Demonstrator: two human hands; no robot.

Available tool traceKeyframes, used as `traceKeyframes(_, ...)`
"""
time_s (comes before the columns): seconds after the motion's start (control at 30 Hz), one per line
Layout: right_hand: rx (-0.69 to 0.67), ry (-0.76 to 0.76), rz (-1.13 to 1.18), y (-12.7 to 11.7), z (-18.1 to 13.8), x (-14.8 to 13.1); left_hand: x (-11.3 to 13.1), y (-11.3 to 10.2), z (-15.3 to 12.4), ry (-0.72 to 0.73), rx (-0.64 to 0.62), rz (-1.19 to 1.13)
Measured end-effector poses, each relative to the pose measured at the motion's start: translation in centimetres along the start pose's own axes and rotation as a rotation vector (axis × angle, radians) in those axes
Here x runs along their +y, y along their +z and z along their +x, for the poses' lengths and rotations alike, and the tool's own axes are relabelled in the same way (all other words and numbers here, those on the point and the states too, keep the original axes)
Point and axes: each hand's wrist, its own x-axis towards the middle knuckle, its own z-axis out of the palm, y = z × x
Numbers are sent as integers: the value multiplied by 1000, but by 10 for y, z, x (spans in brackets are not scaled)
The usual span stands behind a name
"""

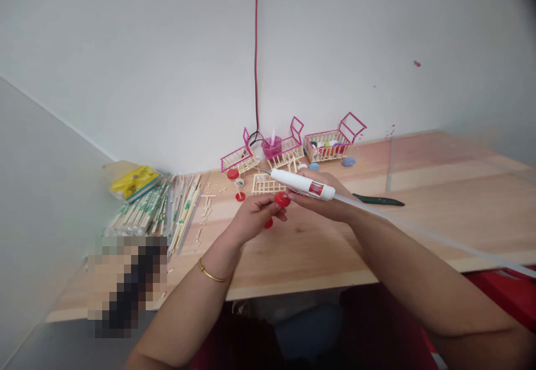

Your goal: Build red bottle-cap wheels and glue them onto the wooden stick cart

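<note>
My left hand point(256, 214) pinches a red bottle cap point(282, 198), and a second red cap point(268, 223) shows just below the fingers. Whether a stick joins the two is hidden. My right hand point(322, 194) is closed on a white pen-shaped hot glue gun point(301, 184) whose metal tip points left, over the work. A long translucent glue stick point(419, 229) runs out of its back end. The right fingertips are close to the upper cap. Behind the hands lies a small lattice of cut sticks point(266, 185). Left of it stands a stick axle with red caps point(233, 174).
Three small stick-built carts with pink trim, a left one point(238, 161), a middle one point(288, 152) and a right one point(329, 145), line the wall near a pink cup point(272, 147). A green-handled knife point(379, 200) lies right. Packaged chopsticks point(144, 208) and a yellow packet point(134, 182) lie left.
</note>
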Motion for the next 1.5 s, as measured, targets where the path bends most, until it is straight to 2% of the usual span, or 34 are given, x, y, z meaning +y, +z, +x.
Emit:
traceKeyframes(0.17,5,-66,-4,0,0,-5,-1,-1,0,25,-8,69)
traceKeyframes(0.47,12,-91,-10,1,1,-4,1,-3,1,67,-25,179)
traceKeyframes(0.67,10,20,-18,-1,0,-5,2,-4,0,82,-15,147)
traceKeyframes(0.8,15,39,-5,-1,0,-5,2,-4,0,65,8,134)
traceKeyframes(1.1,-5,-94,2,0,1,-6,1,-4,1,88,-37,188)
traceKeyframes(1.5,11,-105,-25,2,0,-3,1,-4,1,87,-32,187)
